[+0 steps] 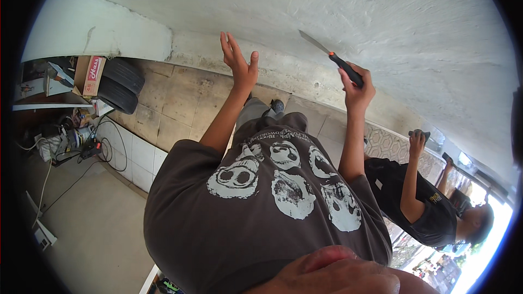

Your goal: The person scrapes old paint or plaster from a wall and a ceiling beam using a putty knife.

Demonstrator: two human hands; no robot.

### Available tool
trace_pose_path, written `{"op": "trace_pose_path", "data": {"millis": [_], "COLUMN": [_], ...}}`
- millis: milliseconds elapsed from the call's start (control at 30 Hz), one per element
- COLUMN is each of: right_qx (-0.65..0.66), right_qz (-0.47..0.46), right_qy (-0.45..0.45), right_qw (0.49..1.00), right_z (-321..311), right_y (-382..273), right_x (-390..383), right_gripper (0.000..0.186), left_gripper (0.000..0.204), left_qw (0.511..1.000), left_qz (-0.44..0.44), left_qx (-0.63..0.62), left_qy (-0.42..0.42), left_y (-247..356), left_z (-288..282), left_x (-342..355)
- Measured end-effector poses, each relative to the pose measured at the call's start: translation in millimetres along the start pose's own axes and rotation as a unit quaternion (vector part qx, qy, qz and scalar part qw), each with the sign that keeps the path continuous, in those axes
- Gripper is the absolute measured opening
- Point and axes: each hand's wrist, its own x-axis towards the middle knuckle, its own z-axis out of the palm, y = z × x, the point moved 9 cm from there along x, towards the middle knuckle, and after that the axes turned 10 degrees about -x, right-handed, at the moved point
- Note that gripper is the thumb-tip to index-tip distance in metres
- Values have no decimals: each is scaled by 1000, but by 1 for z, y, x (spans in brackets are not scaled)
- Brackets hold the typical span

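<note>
My right hand [359, 90] is wrapped round the black handle of a putty knife [342, 64], which has an orange collar and a narrow metal blade. The blade points up and left toward the pale plastered wall [261, 0]; I cannot tell whether its tip touches the surface. To the left, my left hand [241, 65] is raised before the lower wall, its fingers stretched and holding nothing. Faint ridges and rough marks show in the plaster around the blade.
At the right, a co-worker [419, 201] in black faces the same wall, a dark tool in a raised hand. Stacked tyres [121, 84] and a cardboard box [90, 76] stand at the left. Tangled cables [103, 149] lie by a white-tiled ledge. Tiled floor [180, 95] runs along the wall's base.
</note>
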Motion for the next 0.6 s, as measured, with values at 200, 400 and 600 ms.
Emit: {"op": "trace_pose_path", "data": {"millis": [200, 400, 600], "right_qx": [-3, 187, 331], "right_qz": [-41, -59, -101], "right_qy": [-88, -33, -45], "right_qw": [995, 980, 937], "right_z": [35, -25, -39], "right_y": [-24, -36, -95], "right_x": [9, 29, 47], "right_gripper": [30, 50, 56], "left_gripper": [77, 60, 53], "left_qw": [999, 998, 992], "left_qz": [25, -39, -81], "left_qx": [-5, -34, -96], "left_qy": [19, -26, -16], "left_y": [-2, -22, -38], "left_z": [-22, -31, -25], "left_x": [-5, -8, -4]}}
